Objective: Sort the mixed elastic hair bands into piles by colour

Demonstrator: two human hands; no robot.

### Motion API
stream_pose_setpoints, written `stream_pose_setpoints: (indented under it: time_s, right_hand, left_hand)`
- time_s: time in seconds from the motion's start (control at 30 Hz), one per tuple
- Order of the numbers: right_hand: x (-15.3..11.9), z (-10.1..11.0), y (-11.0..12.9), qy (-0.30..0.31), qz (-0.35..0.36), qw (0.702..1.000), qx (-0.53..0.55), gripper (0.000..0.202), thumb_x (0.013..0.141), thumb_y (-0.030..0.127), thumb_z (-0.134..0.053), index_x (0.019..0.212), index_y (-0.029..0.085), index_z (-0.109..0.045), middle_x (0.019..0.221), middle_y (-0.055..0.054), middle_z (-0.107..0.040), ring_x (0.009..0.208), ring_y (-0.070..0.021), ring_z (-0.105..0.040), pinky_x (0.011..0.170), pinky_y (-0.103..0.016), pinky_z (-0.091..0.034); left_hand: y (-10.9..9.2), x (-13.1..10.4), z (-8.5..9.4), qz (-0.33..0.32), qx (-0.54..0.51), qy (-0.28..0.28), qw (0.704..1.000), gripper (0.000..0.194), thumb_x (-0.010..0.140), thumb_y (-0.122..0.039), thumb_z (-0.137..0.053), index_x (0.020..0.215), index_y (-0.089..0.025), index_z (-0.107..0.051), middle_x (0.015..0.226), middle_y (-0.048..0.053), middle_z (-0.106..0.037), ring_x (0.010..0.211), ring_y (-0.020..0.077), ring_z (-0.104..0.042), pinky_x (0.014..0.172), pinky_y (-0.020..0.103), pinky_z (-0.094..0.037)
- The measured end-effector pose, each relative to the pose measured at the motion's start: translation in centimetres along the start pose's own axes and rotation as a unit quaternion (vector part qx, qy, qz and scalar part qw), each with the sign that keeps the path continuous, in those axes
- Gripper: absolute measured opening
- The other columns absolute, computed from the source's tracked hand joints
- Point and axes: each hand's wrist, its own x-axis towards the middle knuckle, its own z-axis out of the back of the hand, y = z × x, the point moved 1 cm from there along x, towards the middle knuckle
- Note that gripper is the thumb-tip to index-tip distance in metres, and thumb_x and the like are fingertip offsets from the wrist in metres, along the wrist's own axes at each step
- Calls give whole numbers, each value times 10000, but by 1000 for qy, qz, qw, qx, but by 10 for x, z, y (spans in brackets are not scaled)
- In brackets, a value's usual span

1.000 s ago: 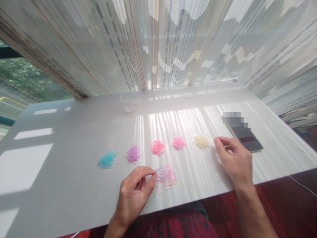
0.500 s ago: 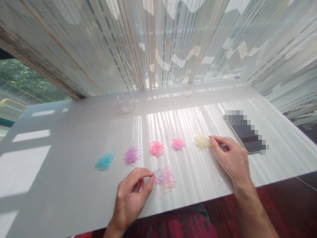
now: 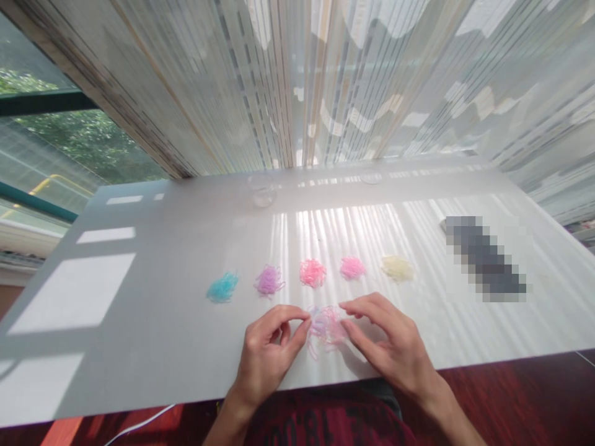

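A mixed pile of thin pink and lilac bands [image 3: 326, 325] lies near the table's front edge. At its left side my left hand [image 3: 274, 347] has thumb and forefinger pinched together; what they hold, if anything, is too small to make out. My right hand [image 3: 390, 337] is at the pile's right side, thumb and fingers apart. Behind them runs a row of small piles: blue [image 3: 222, 287], purple [image 3: 269, 280], coral pink [image 3: 312, 272], pink [image 3: 352, 267] and pale yellow [image 3: 397, 268].
A clear round container [image 3: 263, 191] stands at the back of the white table [image 3: 176, 347], with a clear disc [image 3: 371, 178] farther right. A phone, blurred out [image 3: 486, 257], lies on the right. Striped curtains [image 3: 279, 80] hang behind the table.
My right hand has moved from the yellow pile to the mixed pile, and its fingers have parted. My left hand remains pinched beside the mixed pile. The camera view has shifted left.
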Motion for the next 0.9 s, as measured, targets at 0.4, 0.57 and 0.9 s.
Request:
stream_pose_setpoints:
  time_s: [0.4,0.57,0.9]
  right_hand:
    - [6,-28,12,36,10,999,37,133,950,161,-646,1040,239,-705,865,-38,-714,756,-167,-701,675,-274,-610]
    - [6,-27,14,38,9,999,24,113,963,174,-629,1014,244,-702,846,-38,-703,754,-175,-693,674,-287,-600]
    - [3,-27,12,50,-4,998,33,99,969,175,-624,979,230,-706,846,-31,-699,774,-169,-693,700,-281,-582]
  left_hand:
    - [3,-6,0,-27,-30,4,999,53,935,-166,-694,945,-199,-733,846,17,-756,538,74,-555,518,173,-511]
    - [5,-5,-1,-47,-24,6,999,59,949,-161,-683,965,-203,-720,866,18,-752,575,76,-579,536,171,-516]
    - [8,-9,-1,-62,-11,25,998,117,964,-137,-656,1029,-224,-699,908,20,-741,707,111,-668,580,192,-522]
